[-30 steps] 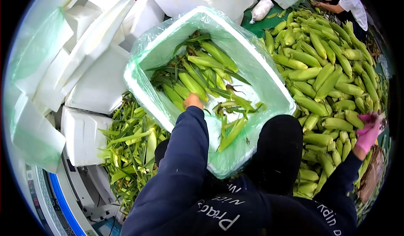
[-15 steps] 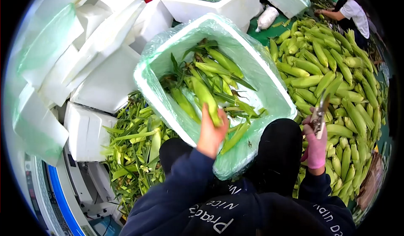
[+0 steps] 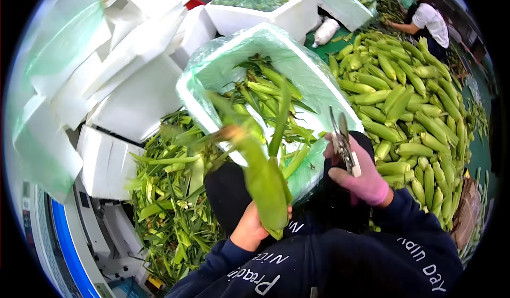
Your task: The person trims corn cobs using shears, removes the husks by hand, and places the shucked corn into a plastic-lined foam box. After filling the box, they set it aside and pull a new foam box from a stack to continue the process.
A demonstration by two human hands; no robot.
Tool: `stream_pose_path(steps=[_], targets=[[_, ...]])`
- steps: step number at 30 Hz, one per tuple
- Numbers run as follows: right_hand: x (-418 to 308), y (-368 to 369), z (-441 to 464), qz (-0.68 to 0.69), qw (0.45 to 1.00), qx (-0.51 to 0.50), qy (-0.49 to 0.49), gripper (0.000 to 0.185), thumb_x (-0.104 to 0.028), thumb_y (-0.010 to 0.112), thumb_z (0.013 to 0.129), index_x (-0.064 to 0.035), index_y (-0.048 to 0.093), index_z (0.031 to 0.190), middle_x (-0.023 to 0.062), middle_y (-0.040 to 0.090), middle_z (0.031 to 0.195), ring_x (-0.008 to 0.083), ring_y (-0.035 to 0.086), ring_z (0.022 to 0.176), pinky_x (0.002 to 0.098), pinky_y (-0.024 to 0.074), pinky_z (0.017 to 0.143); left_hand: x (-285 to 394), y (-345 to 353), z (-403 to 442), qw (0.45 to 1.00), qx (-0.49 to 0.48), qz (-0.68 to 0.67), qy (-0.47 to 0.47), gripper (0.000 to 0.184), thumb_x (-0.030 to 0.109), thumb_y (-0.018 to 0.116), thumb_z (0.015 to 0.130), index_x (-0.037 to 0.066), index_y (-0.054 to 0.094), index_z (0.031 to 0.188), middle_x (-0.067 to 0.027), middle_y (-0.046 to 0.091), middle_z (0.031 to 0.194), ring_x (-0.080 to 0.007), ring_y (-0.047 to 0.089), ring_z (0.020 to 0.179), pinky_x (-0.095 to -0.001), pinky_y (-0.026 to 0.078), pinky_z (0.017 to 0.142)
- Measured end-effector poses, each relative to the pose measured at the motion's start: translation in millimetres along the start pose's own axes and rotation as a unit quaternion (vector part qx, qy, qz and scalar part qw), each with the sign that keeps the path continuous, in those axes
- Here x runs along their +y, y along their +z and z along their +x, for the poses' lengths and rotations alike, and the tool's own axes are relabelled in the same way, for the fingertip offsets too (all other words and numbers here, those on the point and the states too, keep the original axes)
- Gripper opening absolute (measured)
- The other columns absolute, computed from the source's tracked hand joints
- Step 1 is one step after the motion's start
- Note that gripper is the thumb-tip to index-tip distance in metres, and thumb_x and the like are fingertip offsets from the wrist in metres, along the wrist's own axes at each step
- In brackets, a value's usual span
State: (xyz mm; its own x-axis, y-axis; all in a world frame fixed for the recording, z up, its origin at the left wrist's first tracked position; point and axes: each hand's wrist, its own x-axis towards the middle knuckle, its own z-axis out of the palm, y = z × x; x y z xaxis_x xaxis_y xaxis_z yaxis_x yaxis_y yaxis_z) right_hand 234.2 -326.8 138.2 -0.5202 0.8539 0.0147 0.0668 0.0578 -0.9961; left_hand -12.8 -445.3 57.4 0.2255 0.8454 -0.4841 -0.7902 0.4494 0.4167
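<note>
An ear of corn (image 3: 261, 183) in its green husk is in my left hand (image 3: 248, 230), gripped by its lower end near my lap. Its top, blurred by motion, points up over the box edge, and a long leaf stands off its side. My right hand (image 3: 366, 180), in a pink glove, holds pruning shears (image 3: 345, 144) with the blades pointing up and apart. Between them and farther forward, a white foam box (image 3: 187, 97) lined with greenish plastic holds more unhusked corn (image 3: 270, 89).
A large heap of green corn ears (image 3: 406, 104) lies at the right. Stripped husks and leaves (image 3: 170, 207) pile up at the left, beside stacked white foam boxes (image 3: 109, 162). Another filled foam box (image 3: 287, 17) stands ahead. A co-worker (image 3: 429, 21) crouches at the far right.
My left hand has lifted the ear of corn out of the box and drawn it back toward my body. My right hand has brought the shears left, from above the heap to near my knee.
</note>
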Motion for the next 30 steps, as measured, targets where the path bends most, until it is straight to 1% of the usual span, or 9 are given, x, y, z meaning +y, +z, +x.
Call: stream_pose_path(steps=[5, 10, 14, 21, 24, 25, 27, 29, 30], targets=[[0, 76, 26, 0.037, 0.994, 0.023, -0.099, 0.069, -0.012, 0.077, 0.082, -0.0003, 0.043, 0.141, 0.0068, 0.059, 0.114, 0.013, 0.055, 0.099, 0.0298, 0.0465, 0.086, -1, -7, -17, 0.969, 0.079, 0.166, 0.166, 0.071, 0.065, 0.039, 0.1, 0.002, 0.054, 0.129, -0.0116, 0.066, 0.105, -0.0213, 0.066, 0.082, -0.0335, 0.055, 0.068], [-27, 134, 69, 0.069, 0.997, -0.025, -0.033, 0.044, -0.014, 0.07, 0.087, -0.0015, 0.054, 0.126, 0.0023, 0.059, 0.08, 0.0068, 0.052, 0.053, 0.0238, 0.0416, 0.047, 29, -25, -68, 0.892, 0.177, 0.278, 0.308, 0.048, 0.039, 0.051, 0.105, -0.003, 0.059, 0.127, -0.0062, 0.067, 0.113, -0.0134, 0.062, 0.102, -0.0276, 0.049, 0.09], [-17, 177, 83, 0.091, 0.98, -0.172, -0.031, 0.052, -0.015, 0.067, 0.091, 0.0005, 0.048, 0.136, 0.007, 0.062, 0.087, 0.0109, 0.052, 0.044, 0.0252, 0.0428, 0.044, 51, -70, -128, 0.809, 0.218, 0.442, 0.321, 0.044, 0.04, 0.05, 0.105, -0.001, 0.057, 0.121, -0.0019, 0.061, 0.105, -0.0115, 0.053, 0.099, -0.0271, 0.044, 0.092], [-28, 238, 59, 0.123, 0.96, -0.244, 0.063, 0.051, -0.011, 0.067, 0.09, 0.0008, 0.047, 0.135, 0.0041, 0.061, 0.088, 0.0086, 0.054, 0.053, 0.024, 0.0449, 0.048, 58, -150, -196, 0.845, 0.351, 0.241, 0.322, 0.014, 0.019, 0.065, 0.098, 0.006, 0.063, 0.093, 0.0046, 0.061, 0.081, -0.005, 0.052, 0.07, -0.0222, 0.045, 0.066], [-30, 240, 59, 0.14, 0.954, -0.241, 0.112, 0.047, -0.009, 0.065, 0.091, 0.0013, 0.048, 0.134, 0.0021, 0.058, 0.081, 0.0089, 0.052, 0.052, 0.0246, 0.0443, 0.048, 59, -159, -201, 0.577, 0.601, 0.449, 0.323, 0.021, 0.022, 0.067, 0.096, 0.002, 0.064, 0.1, -0.0039, 0.064, 0.087, -0.0126, 0.057, 0.08, -0.0283, 0.048, 0.074], [-31, 238, 58, 0.14, 0.949, -0.245, 0.139, 0.045, -0.01, 0.064, 0.092, 0.0013, 0.049, 0.133, 0.0019, 0.058, 0.08, 0.0094, 0.052, 0.05, 0.0249, 0.0437, 0.046, 64, -160, -205, 0.267, 0.631, 0.657, 0.313, 0.025, 0.023, 0.061, 0.098, 0.002, 0.064, 0.11, -0.0111, 0.067, 0.104, -0.0215, 0.061, 0.089, -0.0338, 0.049, 0.081], [-33, 239, 59, 0.143, 0.941, -0.25, 0.179, 0.043, -0.012, 0.063, 0.093, 0.0014, 0.049, 0.132, 0.0024, 0.058, 0.079, 0.0101, 0.051, 0.047, 0.025, 0.0429, 0.045, 79, -148, -190, 0.262, 0.512, 0.685, 0.448, 0.033, 0.024, 0.056, 0.099, 0.004, 0.06, 0.124, -0.0133, 0.065, 0.119, -0.0295, 0.062, 0.098, -0.0364, 0.048, 0.088], [-11, 251, 52, 0.169, 0.954, -0.212, 0.127, 0.04, -0.023, 0.063, 0.095, 0.0007, 0.05, 0.124, 0.0114, 0.059, 0.069, 0.0193, 0.044, 0.029, 0.0253, 0.0339, 0.029, 57, -94, -159, 0.628, 0.347, 0.558, 0.417, 0.042, 0.025, 0.054, 0.101, 0.004, 0.051, 0.137, -0.0161, 0.065, 0.119, -0.0306, 0.063, 0.097, -0.0378, 0.049, 0.091], [-14, 253, 53, 0.137, 0.96, -0.21, 0.122, 0.042, -0.021, 0.063, 0.095, 0.0005, 0.048, 0.128, 0.0101, 0.059, 0.073, 0.0179, 0.049, 0.036, 0.0255, 0.0385, 0.035, 41, -82, -138, 0.619, 0.345, 0.571, 0.415, 0.045, 0.028, 0.053, 0.102, 0.005, 0.047, 0.139, -0.0163, 0.065, 0.116, -0.028, 0.064, 0.093, -0.037, 0.05, 0.087]])
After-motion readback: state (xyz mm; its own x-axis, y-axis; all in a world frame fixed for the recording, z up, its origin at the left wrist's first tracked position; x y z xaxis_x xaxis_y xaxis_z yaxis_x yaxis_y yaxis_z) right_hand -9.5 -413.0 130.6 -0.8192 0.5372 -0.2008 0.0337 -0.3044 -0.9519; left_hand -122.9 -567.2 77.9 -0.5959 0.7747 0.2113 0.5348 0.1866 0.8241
